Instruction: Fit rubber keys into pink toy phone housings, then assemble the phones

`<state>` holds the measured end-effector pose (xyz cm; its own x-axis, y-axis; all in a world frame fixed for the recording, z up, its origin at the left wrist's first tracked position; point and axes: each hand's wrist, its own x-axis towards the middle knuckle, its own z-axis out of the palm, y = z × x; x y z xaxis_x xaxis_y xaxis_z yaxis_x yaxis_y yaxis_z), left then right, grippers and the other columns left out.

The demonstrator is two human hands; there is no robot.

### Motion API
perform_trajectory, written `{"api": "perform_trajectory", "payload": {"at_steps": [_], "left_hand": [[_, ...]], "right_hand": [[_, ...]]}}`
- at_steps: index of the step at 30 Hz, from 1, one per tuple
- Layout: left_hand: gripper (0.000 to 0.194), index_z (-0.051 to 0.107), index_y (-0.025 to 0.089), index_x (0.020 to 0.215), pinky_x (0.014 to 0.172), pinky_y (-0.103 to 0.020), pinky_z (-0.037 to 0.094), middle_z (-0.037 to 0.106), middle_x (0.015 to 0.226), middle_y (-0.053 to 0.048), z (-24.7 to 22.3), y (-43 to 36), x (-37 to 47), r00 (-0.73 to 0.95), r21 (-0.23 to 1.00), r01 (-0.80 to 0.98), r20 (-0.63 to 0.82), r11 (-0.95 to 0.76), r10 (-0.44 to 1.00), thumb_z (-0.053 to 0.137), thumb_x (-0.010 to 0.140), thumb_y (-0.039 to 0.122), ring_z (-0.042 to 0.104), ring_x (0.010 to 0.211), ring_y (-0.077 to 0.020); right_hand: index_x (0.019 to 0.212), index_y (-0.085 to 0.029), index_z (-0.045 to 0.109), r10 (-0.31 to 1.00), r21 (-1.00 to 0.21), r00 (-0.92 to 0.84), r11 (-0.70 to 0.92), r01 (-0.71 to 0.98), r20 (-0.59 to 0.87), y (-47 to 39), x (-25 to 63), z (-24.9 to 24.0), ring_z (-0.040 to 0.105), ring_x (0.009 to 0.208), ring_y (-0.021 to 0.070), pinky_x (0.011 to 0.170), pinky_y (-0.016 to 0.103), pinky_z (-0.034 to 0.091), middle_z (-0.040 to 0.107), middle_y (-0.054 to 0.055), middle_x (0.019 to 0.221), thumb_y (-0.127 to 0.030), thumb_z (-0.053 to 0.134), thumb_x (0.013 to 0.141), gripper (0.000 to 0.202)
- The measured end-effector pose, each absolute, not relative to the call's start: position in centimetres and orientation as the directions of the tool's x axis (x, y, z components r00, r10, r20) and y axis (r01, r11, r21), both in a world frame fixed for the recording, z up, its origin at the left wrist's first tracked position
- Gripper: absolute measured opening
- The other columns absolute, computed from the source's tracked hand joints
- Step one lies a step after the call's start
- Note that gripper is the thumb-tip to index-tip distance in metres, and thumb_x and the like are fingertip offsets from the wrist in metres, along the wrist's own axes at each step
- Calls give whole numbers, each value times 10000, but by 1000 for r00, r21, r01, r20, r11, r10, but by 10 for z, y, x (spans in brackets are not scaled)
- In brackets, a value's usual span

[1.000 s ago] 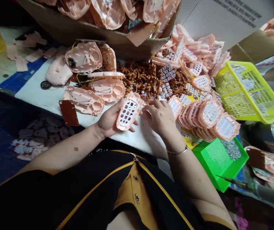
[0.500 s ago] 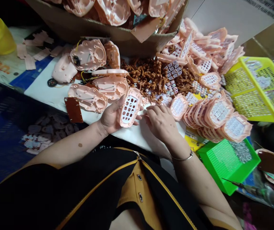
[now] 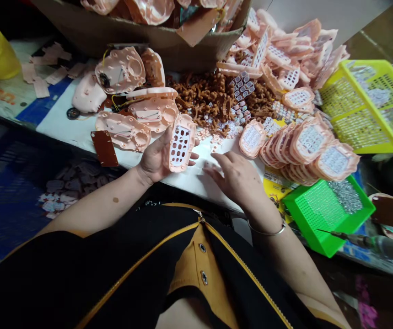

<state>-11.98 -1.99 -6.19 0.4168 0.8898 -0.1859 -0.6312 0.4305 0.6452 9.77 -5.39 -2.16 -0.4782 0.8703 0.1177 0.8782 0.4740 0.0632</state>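
My left hand (image 3: 153,157) holds a pink plastic toy shell (image 3: 181,144) with a white panel full of dark keypad holes facing up. Its thumb and palm lie along the left side, and fingertips show past the right edge. Over the white tabletop (image 3: 199,180), my right hand (image 3: 235,176) hovers with its fingers apart and nothing visible in them. Just beyond those fingers lie small pink plastic bits (image 3: 215,139). Farther back is a heap of brown rubbery pieces (image 3: 203,98), with a printed keypad sheet (image 3: 242,87) on top.
Stacked pink shells (image 3: 308,141) stand at the right, beside a green basket (image 3: 306,228) of small metal parts and a yellow basket (image 3: 371,109). Pink half-shells with wires (image 3: 124,130) and a brown board (image 3: 104,148) lie left. A cardboard box (image 3: 169,45) borders the back.
My right hand has drawn back from the shell toward the right, and its fingers have spread. The left hand keeps holding the shell. The whole view has shifted slightly.
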Motion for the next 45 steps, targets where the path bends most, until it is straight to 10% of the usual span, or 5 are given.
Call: {"api": "perform_trajectory", "payload": {"at_steps": [14, 24, 40, 45], "left_hand": [[605, 573, 152, 1238, 846, -465, 592, 737, 1065, -102, -60, -21, -122, 395, 662, -621, -198, 420, 897, 420, 907, 634, 718, 1003, -307], [547, 614, 107, 1209, 998, -489, 507, 701, 1204, -166, -63, -34, -93, 556, 479, -662, -202, 577, 806, 547, 886, 543, 636, 1185, -344], [498, 630, 103, 1198, 972, -443, 514, 740, 1078, -154, -64, -32, -92, 570, 379, -663, -302, 645, 764, 521, 920, 502, 683, 1102, -315], [505, 634, 92, 1189, 934, -445, 533, 752, 1010, -148, -61, -33, -93, 579, 340, -679, -299, 651, 759, 491, 933, 502, 699, 1062, -315]], "right_hand": [[1140, -168, 681, 637, 71, -765, 762, 644, 98, -57, 113, -44, 596, 922, 210, 809, 340, 423, 736, 96, 1101, -143, 459, 967, 283], [964, -226, 693, 628, -173, -497, 708, 685, 600, -66, 85, -29, 587, 770, 169, 718, 322, 456, 717, 40, 844, -163, 568, 927, 145], [1221, -115, 586, 521, 33, -672, 777, 628, 525, -78, 76, -49, 605, 1031, 229, 937, 390, 490, 696, 133, 1069, -349, 577, 949, 359], [1250, -148, 564, 563, -163, -609, 795, 585, 559, -76, 77, -47, 621, 976, 228, 863, 393, 520, 691, 126, 1063, -305, 612, 923, 366]]}}
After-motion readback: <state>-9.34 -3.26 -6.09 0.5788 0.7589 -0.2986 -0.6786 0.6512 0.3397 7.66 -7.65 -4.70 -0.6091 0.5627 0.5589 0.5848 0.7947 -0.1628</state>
